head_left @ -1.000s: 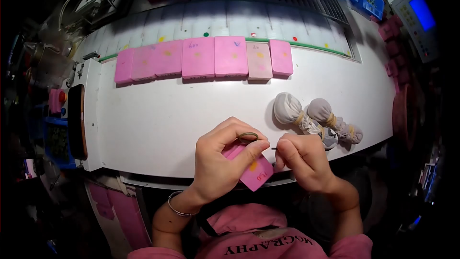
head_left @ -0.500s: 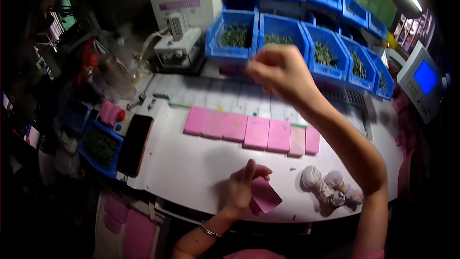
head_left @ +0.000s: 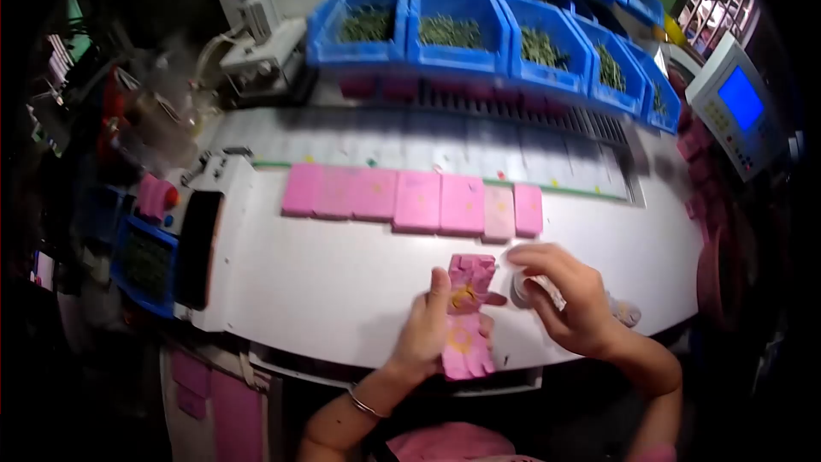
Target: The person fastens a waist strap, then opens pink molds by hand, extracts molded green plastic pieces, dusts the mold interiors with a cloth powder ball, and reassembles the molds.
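My left hand (head_left: 425,329) holds a pink block (head_left: 466,346) that lies unfolded in two halves, its inner faces showing yellow marks and hollows. My right hand (head_left: 569,295) is over a white cloth bundle (head_left: 520,289), its fingers curved around it; whether they grip it is hard to see. Part of another cloth bundle (head_left: 627,312) shows behind the right wrist. Beyond the hands, a row of closed pink blocks (head_left: 417,202) stands on the white table (head_left: 342,274).
Blue bins (head_left: 457,58) with small green pieces line the back. A dark phone (head_left: 203,248) and a blue tray (head_left: 144,261) are at the left. A device with a blue screen (head_left: 740,98) stands at the right. A lamp is above.
The pink block in my left hand has gone from closed to opened out. My right hand reached up toward the blue bins, then came down to the cloth bundles. The head view has shifted.
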Motion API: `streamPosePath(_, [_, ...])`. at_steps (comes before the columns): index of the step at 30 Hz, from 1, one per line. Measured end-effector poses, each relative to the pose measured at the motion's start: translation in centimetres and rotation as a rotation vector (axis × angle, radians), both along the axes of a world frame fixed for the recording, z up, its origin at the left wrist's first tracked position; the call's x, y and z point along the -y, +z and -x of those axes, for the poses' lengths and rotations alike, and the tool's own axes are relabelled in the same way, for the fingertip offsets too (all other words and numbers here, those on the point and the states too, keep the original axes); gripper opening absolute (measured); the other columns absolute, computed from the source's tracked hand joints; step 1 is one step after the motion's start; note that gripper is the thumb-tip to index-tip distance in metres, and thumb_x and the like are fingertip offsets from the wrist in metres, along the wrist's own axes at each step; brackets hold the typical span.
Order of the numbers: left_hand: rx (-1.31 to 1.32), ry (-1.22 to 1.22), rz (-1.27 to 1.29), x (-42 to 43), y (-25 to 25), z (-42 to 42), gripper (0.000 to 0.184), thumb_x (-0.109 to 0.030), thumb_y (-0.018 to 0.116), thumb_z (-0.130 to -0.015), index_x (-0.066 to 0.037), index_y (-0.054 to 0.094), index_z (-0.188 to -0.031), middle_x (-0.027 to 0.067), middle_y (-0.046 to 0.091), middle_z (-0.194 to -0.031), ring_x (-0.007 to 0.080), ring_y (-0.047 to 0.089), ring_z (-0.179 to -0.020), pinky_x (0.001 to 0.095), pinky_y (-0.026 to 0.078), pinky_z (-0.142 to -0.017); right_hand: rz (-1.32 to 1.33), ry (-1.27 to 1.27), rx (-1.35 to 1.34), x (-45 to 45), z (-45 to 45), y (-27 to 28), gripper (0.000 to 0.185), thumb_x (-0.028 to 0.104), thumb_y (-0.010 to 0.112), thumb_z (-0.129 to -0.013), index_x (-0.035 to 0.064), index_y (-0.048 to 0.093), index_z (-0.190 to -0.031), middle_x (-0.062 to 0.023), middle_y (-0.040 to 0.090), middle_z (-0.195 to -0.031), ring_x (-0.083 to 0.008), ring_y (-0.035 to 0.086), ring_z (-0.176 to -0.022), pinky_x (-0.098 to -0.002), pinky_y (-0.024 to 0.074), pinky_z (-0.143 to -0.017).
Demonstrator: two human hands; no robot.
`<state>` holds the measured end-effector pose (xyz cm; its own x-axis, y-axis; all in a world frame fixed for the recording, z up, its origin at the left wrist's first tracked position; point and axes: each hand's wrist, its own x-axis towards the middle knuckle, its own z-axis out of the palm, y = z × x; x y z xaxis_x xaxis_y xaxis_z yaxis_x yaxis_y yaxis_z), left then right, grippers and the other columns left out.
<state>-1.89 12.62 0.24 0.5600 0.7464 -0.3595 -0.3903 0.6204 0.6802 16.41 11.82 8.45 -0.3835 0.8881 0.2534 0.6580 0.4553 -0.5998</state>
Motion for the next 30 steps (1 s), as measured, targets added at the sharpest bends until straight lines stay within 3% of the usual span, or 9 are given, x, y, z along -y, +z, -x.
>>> streamPosePath(5, [-0.078, 0.023, 0.016, -0.4, -1.2, -0.3, 0.073, -0.056, 0.017, -0.095, 0.007, 0.048, -0.117, 0.0207, 0.061, -0.096, 0.0188, 0.059, -0.063, 0.0326, 0.054, -0.054, -0.132, -0.169, 0.601, 4.9, -3.6, -6.9, 0.063, 0.003, 0.058, -0.074, -0.0016, 0.037, -0.134, -0.0237, 0.043, -0.129, -0.0349, 0.051, -0.100, -0.0409, 0.0423, -0.085])
streamPosePath(7, [-0.094, 0.042, 0.019, -0.2, -1.4, -1.2, 0.073, -0.056, 0.018, -0.096, 0.007, 0.051, -0.112, 0.0190, 0.062, -0.087, 0.0183, 0.058, -0.058, 0.0321, 0.054, -0.053, -0.103, -0.159, 0.562, 5.1, -3.5, -6.8, 0.063, 0.002, 0.057, -0.074, -0.0014, 0.037, -0.134, -0.0248, 0.043, -0.130, -0.0335, 0.053, -0.097, -0.0398, 0.0418, -0.083])
streamPosePath(9, [-0.086, 0.126, 0.003, -0.1, -0.9, -1.8, 0.067, -0.052, 0.024, -0.097, 0.007, 0.055, -0.108, 0.0189, 0.063, -0.099, 0.0145, 0.058, -0.062, 0.0300, 0.054, -0.055, -0.094, -0.146, 0.521, 4.8, -2.9, -6.0, 0.063, 0.002, 0.055, -0.074, -0.0012, 0.038, -0.135, -0.0259, 0.042, -0.131, -0.0321, 0.054, -0.094, -0.0388, 0.0413, -0.082])
streamPosePath(12, [-0.138, 0.122, 0.030, 0.1, -0.1, -2.2, 0.066, -0.052, 0.025, -0.097, 0.005, 0.057, -0.106, 0.0164, 0.063, -0.094, 0.0145, 0.058, -0.063, 0.0294, 0.053, -0.056, -0.360, -0.229, 0.297, 4.4, -1.2, -4.3, 0.049, 0.002, 0.056, -0.074, 0.0012, 0.055, -0.123, -0.0216, 0.050, -0.126, -0.0250, 0.056, -0.084, -0.0333, 0.0413, -0.076])
streamPosePath(15, [-0.205, 0.115, 0.008, 0.4, 0.6, -2.8, 0.064, -0.049, 0.024, -0.098, 0.005, 0.059, -0.099, 0.0134, 0.064, -0.086, 0.0143, 0.060, -0.065, 0.0284, 0.052, -0.058, -0.621, -0.054, 0.401, 3.7, 0.7, -6.4, 0.047, 0.006, 0.058, -0.074, 0.0070, 0.058, -0.121, -0.0176, 0.053, -0.123, -0.0224, 0.054, -0.083, -0.0320, 0.0415, -0.074])
streamPosePath(18, [-0.225, 0.193, 0.008, 0.6, 1.1, -3.2, 0.061, -0.042, 0.022, -0.101, 0.005, 0.059, -0.092, 0.0112, 0.062, -0.076, 0.0156, 0.061, -0.063, 0.0266, 0.051, -0.059, -0.524, -0.055, 0.382, 3.9, 0.6, -5.7, 0.045, 0.012, 0.059, -0.074, 0.0112, 0.060, -0.119, -0.0160, 0.054, -0.124, -0.0208, 0.053, -0.085, -0.0311, 0.0413, -0.074])
streamPosePath(23, [-0.099, 0.055, -0.022, 0.7, 1.3, -1.9, 0.060, -0.041, 0.022, -0.101, 0.004, 0.060, -0.093, 0.0099, 0.063, -0.079, 0.0142, 0.061, -0.070, 0.0257, 0.051, -0.064, -0.669, -0.154, 0.268, 3.9, 0.3, -5.4, 0.038, 0.016, 0.061, -0.076, 0.0131, 0.064, -0.114, -0.0137, 0.059, -0.118, -0.0205, 0.054, -0.088, -0.0296, 0.0405, -0.075])
streamPosePath(27, [-0.178, 0.164, -0.079, 1.3, 0.7, -2.7, 0.058, -0.040, 0.025, -0.101, 0.004, 0.060, -0.091, 0.0083, 0.063, -0.080, 0.0118, 0.059, -0.070, 0.0248, 0.050, -0.064, -0.523, -0.049, 0.339, 3.7, 0.6, -5.8, 0.044, 0.013, 0.061, -0.073, 0.0145, 0.062, -0.116, -0.0104, 0.059, -0.118, -0.0208, 0.054, -0.083, -0.0309, 0.0426, -0.075])
streamPosePath(30, [-0.285, 0.306, -0.470, 1.8, -0.4, -2.6, 0.056, -0.037, 0.028, -0.101, 0.006, 0.061, -0.092, 0.0081, 0.063, -0.083, 0.0099, 0.056, -0.072, 0.0235, 0.047, -0.063, -0.350, -0.068, 0.126, 4.2, 0.1, -4.4, 0.048, 0.007, 0.059, -0.070, 0.0111, 0.060, -0.118, -0.0133, 0.055, -0.122, -0.0212, 0.054, -0.080, -0.0312, 0.0432, -0.073])
